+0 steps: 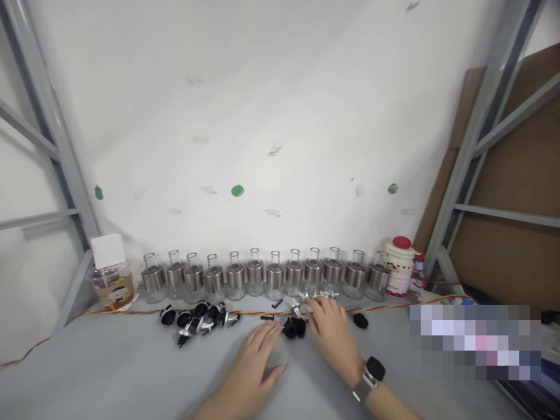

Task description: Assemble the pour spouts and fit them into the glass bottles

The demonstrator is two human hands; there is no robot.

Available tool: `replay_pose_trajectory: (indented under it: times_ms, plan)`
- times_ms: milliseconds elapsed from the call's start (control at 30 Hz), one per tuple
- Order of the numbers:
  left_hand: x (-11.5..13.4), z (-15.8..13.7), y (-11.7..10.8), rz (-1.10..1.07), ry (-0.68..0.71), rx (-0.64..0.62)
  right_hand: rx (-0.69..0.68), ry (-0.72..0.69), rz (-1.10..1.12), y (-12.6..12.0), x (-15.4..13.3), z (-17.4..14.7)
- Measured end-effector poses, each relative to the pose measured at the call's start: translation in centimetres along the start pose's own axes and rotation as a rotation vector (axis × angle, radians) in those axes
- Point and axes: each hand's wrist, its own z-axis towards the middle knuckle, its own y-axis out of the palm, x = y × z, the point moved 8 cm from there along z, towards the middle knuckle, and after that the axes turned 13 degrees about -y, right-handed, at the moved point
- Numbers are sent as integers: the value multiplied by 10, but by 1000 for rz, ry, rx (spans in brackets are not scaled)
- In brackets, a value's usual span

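L hand (251, 361) loosely open, thumb apart, nothing visibly held, over tabletop (131, 373). Blk parts (290, 328) just R of its fingertips, betw. both hands. R hand (331, 329) fingers bent at silver pcs (297, 310); can't tell if gripping. Blk/silver pile (199, 322) L of L hand; glass btls (275, 274) in row behind.

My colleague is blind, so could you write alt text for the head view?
A left hand and a right hand with a wristwatch are close to small black and silver parts on a grey table. Behind stand twelve glass bottles in a row, between a plastic cup and a cream container.
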Motion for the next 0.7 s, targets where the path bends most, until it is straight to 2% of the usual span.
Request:
replay_pose_trajectory:
  times_ms: [100,200,400,700]
  plan:
    - [-5,1,0,-17,-38,17,-12,133,-73,0,38,-5]
    - [-7,2,-3,-49,-53,38,-53,156,-45,13,61,-10]
    - [-4,0,-6,-92,-50,40,-86,208,8,33,72,-11]
    - [-7,0,-6,-89,-52,61,-40,322,118,37,89,-12]
